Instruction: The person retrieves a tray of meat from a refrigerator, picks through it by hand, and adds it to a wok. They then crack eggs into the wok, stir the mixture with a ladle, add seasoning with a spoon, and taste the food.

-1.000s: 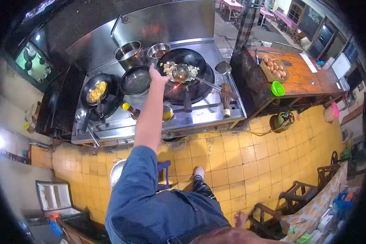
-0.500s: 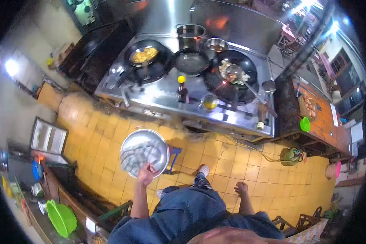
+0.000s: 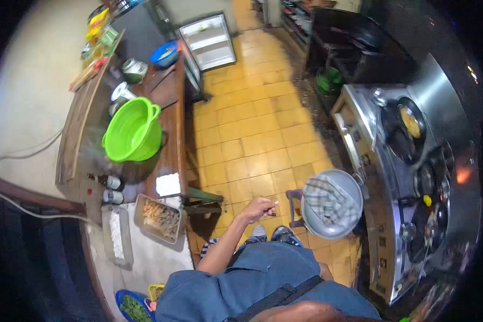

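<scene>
My left hand is over the tiled floor, its fingers closed with a tiny pale spot at their tips that is too small to name. To its right, a metal basin holds a checked cloth, apart from the hand. A blue stool shows beside the basin. Only a bit of skin shows at my right side; my right hand itself is not visible.
A brown table with a green basket stands left. Nearer are a food tray and a bowl of greens. The stove with pans is right; an open fridge stands ahead.
The view has turned left, so the stove now lies at the right and the table is nearer. My left hand has moved away from the cloth and basin. My right hand has left view.
</scene>
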`<state>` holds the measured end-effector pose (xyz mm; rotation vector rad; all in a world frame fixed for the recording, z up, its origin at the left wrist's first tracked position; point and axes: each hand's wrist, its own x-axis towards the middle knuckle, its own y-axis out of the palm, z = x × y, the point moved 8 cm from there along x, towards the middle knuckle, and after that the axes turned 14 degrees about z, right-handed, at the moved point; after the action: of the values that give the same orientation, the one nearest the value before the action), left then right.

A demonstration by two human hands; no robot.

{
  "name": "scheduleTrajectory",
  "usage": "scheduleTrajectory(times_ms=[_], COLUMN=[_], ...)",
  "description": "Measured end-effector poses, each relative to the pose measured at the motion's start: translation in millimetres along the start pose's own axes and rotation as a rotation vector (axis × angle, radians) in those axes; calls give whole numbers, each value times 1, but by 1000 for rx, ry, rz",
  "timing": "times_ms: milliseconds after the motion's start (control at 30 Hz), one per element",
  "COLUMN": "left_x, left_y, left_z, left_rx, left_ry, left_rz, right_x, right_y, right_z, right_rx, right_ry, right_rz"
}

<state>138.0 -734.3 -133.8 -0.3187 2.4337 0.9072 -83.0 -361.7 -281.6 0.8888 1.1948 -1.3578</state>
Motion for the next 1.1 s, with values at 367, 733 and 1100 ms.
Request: scheduleTrajectory(times_ms=[367,733,1100], left_x=[-41,-73,-12], left_y=[-184,-447,-632], left_z=[-142,-25,-199], left_rx=[-290,-142,-661], left_ry=[384,-442,-82], left_rz=[-380,-1038,-872], right_x=[160,216,233], right_y=[-5,-87,-192], right_z=[238,490,737], right_rx=[-306,-449,839], right_ry=[-383,-712,-440], right_rz=[-106,-339,-80])
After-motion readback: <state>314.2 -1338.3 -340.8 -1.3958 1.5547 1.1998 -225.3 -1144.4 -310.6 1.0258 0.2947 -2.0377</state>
